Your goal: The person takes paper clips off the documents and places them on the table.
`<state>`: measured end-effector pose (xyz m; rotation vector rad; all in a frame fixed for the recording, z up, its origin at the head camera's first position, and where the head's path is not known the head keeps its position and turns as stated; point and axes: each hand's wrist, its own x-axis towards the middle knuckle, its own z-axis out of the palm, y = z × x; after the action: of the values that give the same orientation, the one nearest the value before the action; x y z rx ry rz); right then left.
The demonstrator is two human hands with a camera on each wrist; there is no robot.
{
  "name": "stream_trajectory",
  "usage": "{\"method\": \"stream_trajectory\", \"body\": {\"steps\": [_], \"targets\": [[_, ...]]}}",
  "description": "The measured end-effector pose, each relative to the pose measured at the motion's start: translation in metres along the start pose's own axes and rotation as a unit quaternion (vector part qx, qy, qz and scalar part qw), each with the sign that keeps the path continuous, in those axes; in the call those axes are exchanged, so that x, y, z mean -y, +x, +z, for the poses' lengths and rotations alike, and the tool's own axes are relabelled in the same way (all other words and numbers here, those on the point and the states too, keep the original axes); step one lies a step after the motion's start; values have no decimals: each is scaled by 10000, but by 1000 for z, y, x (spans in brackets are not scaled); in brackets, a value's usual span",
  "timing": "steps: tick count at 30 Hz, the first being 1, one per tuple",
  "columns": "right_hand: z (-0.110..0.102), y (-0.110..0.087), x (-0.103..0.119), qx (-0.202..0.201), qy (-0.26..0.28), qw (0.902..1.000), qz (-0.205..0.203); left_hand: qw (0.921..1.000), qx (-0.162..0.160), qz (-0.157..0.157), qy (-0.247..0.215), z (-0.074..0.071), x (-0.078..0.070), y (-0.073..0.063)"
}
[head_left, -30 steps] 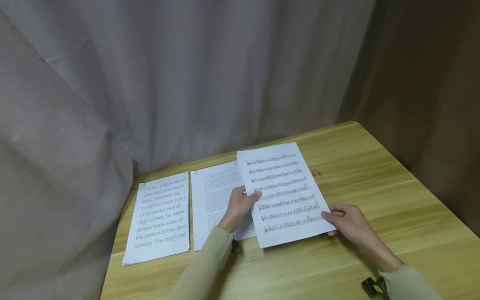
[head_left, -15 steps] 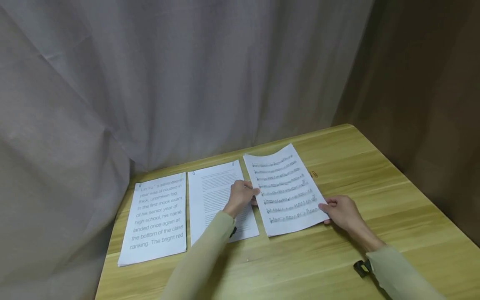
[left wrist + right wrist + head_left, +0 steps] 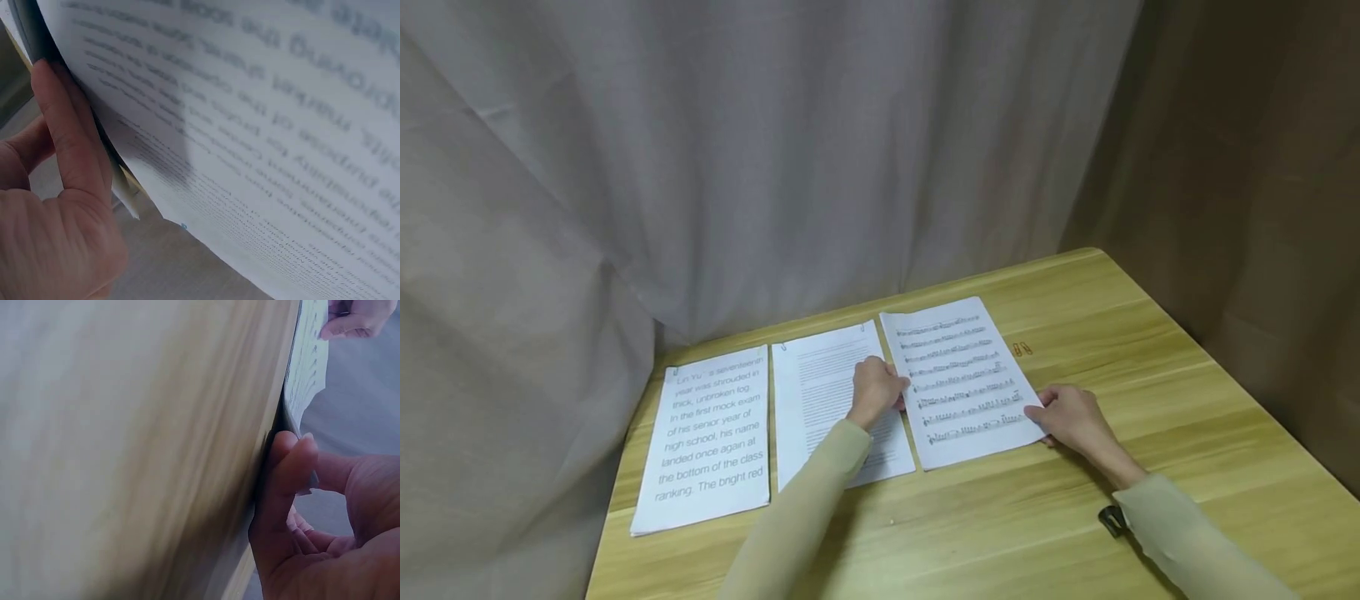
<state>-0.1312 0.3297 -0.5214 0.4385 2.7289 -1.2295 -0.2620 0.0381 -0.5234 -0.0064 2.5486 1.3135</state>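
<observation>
A sheaf of sheet music (image 3: 958, 392) lies close over the table, to the right of two stacks of printed text. My left hand (image 3: 876, 390) pinches its left edge, and my forearm crosses above the middle stack (image 3: 823, 367). At the lower right corner, my right hand (image 3: 1075, 418) pinches the music between thumb and fingers. The right wrist view shows this corner (image 3: 292, 419) bent up slightly at the fingertips (image 3: 306, 447). In the left wrist view, the fingers (image 3: 69, 131) run along a paper edge, with the middle stack's text (image 3: 250, 125) filling the frame.
A stack of large-print text (image 3: 703, 442) lies at the far left with a clip (image 3: 675, 372) on its top edge. The middle stack has clips at both top corners. Two red paper clips (image 3: 1022, 349) lie right of the music. Grey curtain (image 3: 775, 167) hangs behind the wooden table (image 3: 970, 533).
Both hands have lowered the sheet music toward the table. It has moved off the middle stack, uncovering its right side, and its bowed top has flattened.
</observation>
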Motion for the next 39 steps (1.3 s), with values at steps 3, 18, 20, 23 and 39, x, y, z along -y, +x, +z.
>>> {"method": "stream_trajectory", "body": {"steps": [3,18,20,23,39], "targets": [[0,1,0,-67,-164,9998,-42,9998,79,-39,163,5,11,13],[4,4,2,-82,-1114,9933,-295,9914,-715,645,882,-34,8,-42],[3,3,2,-113,-1255,9913,-382,9883,-880,818,941,-44,13,-48],[2,-1,0,-129,-1265,9911,-389,9823,-1146,957,1130,-61,21,-56],[40,-52,53,-641,-761,9910,-898,9344,-2091,206,2877,-115,79,-81]]}}
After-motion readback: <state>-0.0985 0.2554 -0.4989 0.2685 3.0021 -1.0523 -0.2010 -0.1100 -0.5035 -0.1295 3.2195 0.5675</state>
